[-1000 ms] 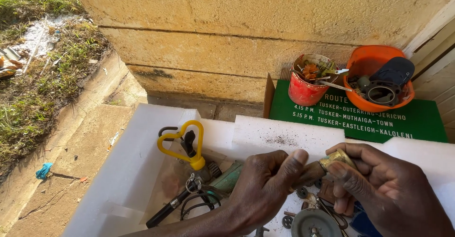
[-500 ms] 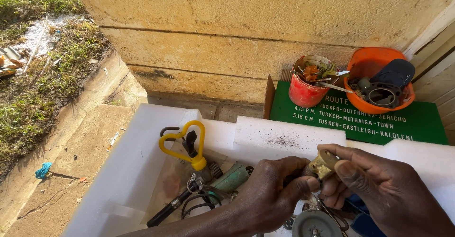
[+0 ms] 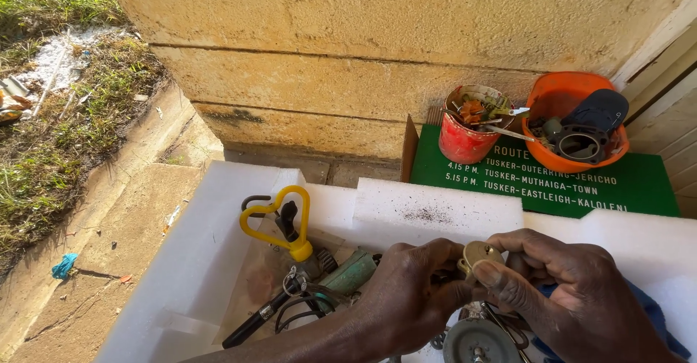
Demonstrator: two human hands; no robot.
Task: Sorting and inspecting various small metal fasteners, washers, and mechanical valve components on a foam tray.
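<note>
Brass-coloured small round metal part (image 3: 482,253), pinched between my two hands above the white foam box (image 3: 218,210). My left hand (image 3: 406,294) is closed around its near side; my right hand (image 3: 563,290) curls in, thumb pressed flat on the disc's face. Both sets of fingers are nearly shut on it.

Step in hand, as I judge it: working or inspecting this part at fingertip level; any further move calls for a firm two-sided pinch and small turns, not reach.

Below my hands: grey round metal wheel (image 3: 479,341), blue cloth (image 3: 653,319). Left of my left hand: yellow looped-handle tool (image 3: 279,221), black-handled tool (image 3: 254,323), green metal body (image 3: 352,272).

Beyond my hands: box's back wall, then green painted board (image 3: 624,185) carrying red tin of oddments (image 3: 465,134) and orange plastic bowl of parts (image 3: 573,120).

Room: open air above the box; concrete wall close behind.
</note>
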